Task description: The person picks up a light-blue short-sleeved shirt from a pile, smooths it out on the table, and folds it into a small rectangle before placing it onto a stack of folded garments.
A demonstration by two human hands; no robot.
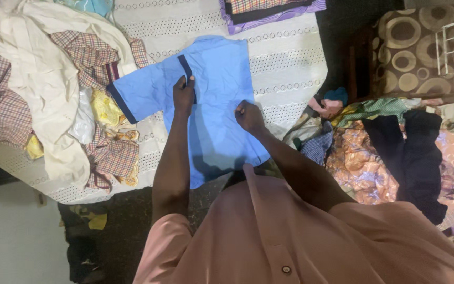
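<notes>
So from the head camera you're looking straight down at a light blue short-sleeved shirt (216, 105) spread flat on a white eyelet-patterned cloth (290, 58), roughly in the middle of the view. Your left hand (184, 93) is up near the shirt's chest, fingers pinched on the dark navy trim strip (186, 68) that runs down from the collar area, so it's grasping fabric there. Your right hand (248, 115) sits lower and to the right on the shirt body, curled into a loose fist pressing on or bunching the blue cloth; can't tell for sure if anything's actually caught inside it. One sleeve with a navy cuff (121, 102) sticks out toward the left. Just beside that sleeve there's a messy heap of checked and cream clothes (43, 89) with some yellow bits mixed in. Off to the right, well apart from the shirt, lies another pile of colourful and black garments (395, 147). A folded purple-edged piece (269, 13) rests at the top edge. Your pink shirt (290, 236) fills the bottom.
</notes>
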